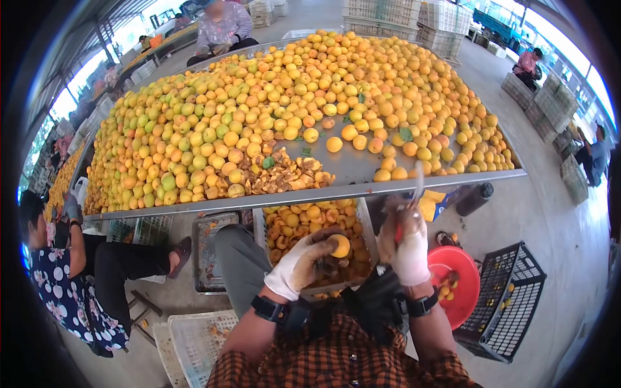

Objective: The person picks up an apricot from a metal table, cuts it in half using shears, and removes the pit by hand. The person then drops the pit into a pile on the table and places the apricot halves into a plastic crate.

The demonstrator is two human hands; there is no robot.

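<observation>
Head view. Left hand point(299, 264), gloved, is closed around one apricot point(340, 246), held above a tray point(367, 226) of cut fruit on the lap. Right hand point(407, 249), gloved, is clenched on a knife point(417, 184), blade up and blurred, just right of the apricot.

Surface: long metal desk point(349, 165) ahead, heaped with yellow, orange and greenish apricots; bare patch at the near middle, pile of pits point(284, 176) at its left. Empty metal pan point(210, 255) below the near edge.

Room: open shed, concrete floor point(550, 220). Red bowl point(456, 275) and black crate point(508, 301) at right, white crate point(197, 339) at lower left. Stacked crates point(414, 16) beyond the desk. One person point(71, 284) seated at left, another point(223, 26) at the far end, others at right.
</observation>
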